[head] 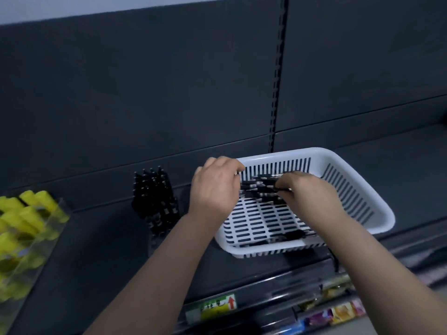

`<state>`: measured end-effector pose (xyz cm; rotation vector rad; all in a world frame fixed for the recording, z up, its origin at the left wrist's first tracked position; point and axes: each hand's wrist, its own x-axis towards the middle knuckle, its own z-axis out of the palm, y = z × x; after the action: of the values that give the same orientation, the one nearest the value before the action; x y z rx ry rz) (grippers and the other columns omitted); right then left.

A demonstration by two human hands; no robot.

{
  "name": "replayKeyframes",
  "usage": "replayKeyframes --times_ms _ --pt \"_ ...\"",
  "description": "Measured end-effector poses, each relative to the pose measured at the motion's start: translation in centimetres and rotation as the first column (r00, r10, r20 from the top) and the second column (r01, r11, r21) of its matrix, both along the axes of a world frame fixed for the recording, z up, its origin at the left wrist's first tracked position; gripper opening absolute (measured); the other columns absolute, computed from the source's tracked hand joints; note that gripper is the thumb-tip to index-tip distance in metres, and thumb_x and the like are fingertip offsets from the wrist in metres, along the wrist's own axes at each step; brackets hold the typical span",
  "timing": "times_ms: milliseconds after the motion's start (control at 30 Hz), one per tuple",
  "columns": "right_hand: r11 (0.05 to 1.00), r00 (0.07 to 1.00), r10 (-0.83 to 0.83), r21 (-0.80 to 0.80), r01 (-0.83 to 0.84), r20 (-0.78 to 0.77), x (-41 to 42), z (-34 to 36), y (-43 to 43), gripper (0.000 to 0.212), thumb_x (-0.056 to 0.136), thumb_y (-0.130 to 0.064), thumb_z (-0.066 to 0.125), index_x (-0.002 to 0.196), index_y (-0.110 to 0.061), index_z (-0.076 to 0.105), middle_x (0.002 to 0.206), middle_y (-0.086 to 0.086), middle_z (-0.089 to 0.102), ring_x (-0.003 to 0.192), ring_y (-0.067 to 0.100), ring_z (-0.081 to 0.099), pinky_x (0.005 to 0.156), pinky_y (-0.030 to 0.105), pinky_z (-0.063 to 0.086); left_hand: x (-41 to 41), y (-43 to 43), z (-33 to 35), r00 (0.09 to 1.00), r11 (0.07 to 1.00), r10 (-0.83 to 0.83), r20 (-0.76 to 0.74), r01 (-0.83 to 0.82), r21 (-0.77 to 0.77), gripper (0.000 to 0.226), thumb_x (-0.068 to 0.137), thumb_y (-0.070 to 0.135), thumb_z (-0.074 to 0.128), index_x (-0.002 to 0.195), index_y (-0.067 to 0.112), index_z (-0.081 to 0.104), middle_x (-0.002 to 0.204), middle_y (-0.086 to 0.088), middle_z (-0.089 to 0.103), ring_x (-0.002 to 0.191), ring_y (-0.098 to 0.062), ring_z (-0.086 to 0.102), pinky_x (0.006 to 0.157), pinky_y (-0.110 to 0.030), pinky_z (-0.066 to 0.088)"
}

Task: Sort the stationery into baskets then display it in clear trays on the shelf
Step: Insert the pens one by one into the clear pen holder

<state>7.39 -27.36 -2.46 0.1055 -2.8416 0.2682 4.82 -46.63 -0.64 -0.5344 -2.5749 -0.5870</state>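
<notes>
On the shelf (pixel 399 170), one clear tray (pixel 52 240) at the left holds yellow markers (pixel 29 213), too blurred to count. A second clear tray (pixel 154 240) holds upright black pens (pixel 154 194). In the one white basket (pixel 314 151), the left hand (pixel 215 187) and right hand (pixel 312 192) both grip a pen bundle (pixel 262 187). A few loose pens (pixel 290 235) lie at its near wall.

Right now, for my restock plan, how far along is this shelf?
Done: yellow items and black pens sit in clear trays. In hand: left hand and right hand grip a pen bundle in the white basket. Left: loose pens by its near wall.
</notes>
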Motion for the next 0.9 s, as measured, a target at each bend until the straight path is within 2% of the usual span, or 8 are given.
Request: replayKeyframes --times_ms 133,300,400,467,533,733,833,900 --pt "0.995 0.994 -0.096 -0.001 0.096 0.053 0.2 -0.5 4.3 0.013 0.09 -0.026 0.057 0.1 -0.03 0.065 0.099 -0.007 0.066 0.091 0.019 0.062 0.06 0.027 0.038 -1.0 4.5 -0.6 0.969 0.985 -0.072 0.238 0.106 -0.136 0.021 0.095 0.02 0.051 0.111 0.024 0.064 0.113 0.009 0.062 0.109 -0.014 0.052 0.09 -0.031 0.043" --pt "0.984 0.981 -0.166 -0.045 0.172 0.105 0.9 -1.3 8.4 0.019 0.092 -0.025 0.055 0.107 -0.033 0.064 0.107 -0.012 0.065 0.099 0.014 0.06 0.065 0.027 0.041 -2.4 9.2 -2.7 0.882 0.934 -0.092 0.461 0.237 -0.266 0.016 0.092 0.02 0.058 0.103 0.027 0.067 0.104 0.005 0.067 0.101 -0.017 0.061 0.087 -0.036 0.051" --pt "0.981 0.978 -0.163 -0.082 0.174 0.129 1.0 -1.8 9.8 0.02 0.092 -0.025 0.055 0.108 -0.035 0.063 0.109 -0.013 0.064 0.1 0.012 0.06 0.066 0.025 0.04 -3.2 11.9 -3.8 0.858 0.903 -0.107 0.502 0.295 -0.313 0.017 0.088 0.013 0.057 0.079 0.026 0.063 0.082 0.003 0.066 0.089 -0.021 0.065 0.077 -0.039 0.054" --pt "0.98 0.98 -0.157 -0.104 0.17 0.123 0.9 -2.0 10.3 0.021 0.092 -0.024 0.055 0.107 -0.034 0.063 0.109 -0.013 0.064 0.099 0.014 0.06 0.066 0.025 0.038 -3.5 13.6 -4.3 0.854 0.891 -0.125 0.505 0.321 -0.321 0.015 0.09 0.014 0.057 0.094 0.02 0.07 0.094 -0.001 0.07 0.094 -0.022 0.064 0.08 -0.039 0.053" --pt "0.979 0.982 -0.151 -0.121 0.164 0.112 0.8 -2.3 10.5 0.021 0.091 -0.022 0.054 0.107 -0.034 0.063 0.109 -0.013 0.064 0.098 0.014 0.06 0.066 0.025 0.038 -3.8 15.0 -4.6 0.853 0.873 -0.14 0.503 0.346 -0.343 0.023 0.091 0.019 0.059 0.113 0.02 0.066 0.109 -0.002 0.067 0.102 -0.023 0.061 0.084 -0.039 0.051" --pt "0.973 0.985 -0.142 -0.167 0.157 0.094 0.2 -1.7 10.8 0.02 0.093 -0.024 0.052 0.107 -0.031 0.064 0.105 -0.012 0.066 0.096 0.016 0.061 0.067 0.026 0.04 -4.6 16.1 -5.3 0.836 0.776 -0.055 0.546 0.38 -0.504 0.025 0.089 0.032 0.065 0.109 0.018 0.064 0.101 -0.001 0.066 0.1 -0.023 0.059 0.085 -0.039 0.051" --pt "0.974 0.985 -0.133 -0.17 0.15 0.107 -0.6 -1.4 10.6 0.023 0.093 -0.019 0.05 0.108 -0.029 0.064 0.106 -0.008 0.065 0.095 0.019 0.061 0.066 0.027 0.04 -4.6 15.0 -4.6 0.87 0.865 -0.059 0.49 0.29 -0.41 0.016 0.091 0.033 0.06 0.102 0.021 0.062 0.093 0.004 0.065 0.093 -0.018 0.061 0.084 -0.037 0.051" --pt "0.978 0.983 -0.128 -0.151 0.148 0.133 -1.5 -1.6 10.4 0.027 0.092 -0.013 0.05 0.11 -0.027 0.064 0.106 -0.004 0.065 0.095 0.021 0.06 0.066 0.027 0.04 -4.5 13.5 -3.8 0.917 0.974 -0.047 0.397 0.129 -0.184 0.012 0.093 0.031 0.058 0.099 0.021 0.057 0.085 0.008 0.062 0.083 -0.013 0.06 0.074 -0.034 0.052"
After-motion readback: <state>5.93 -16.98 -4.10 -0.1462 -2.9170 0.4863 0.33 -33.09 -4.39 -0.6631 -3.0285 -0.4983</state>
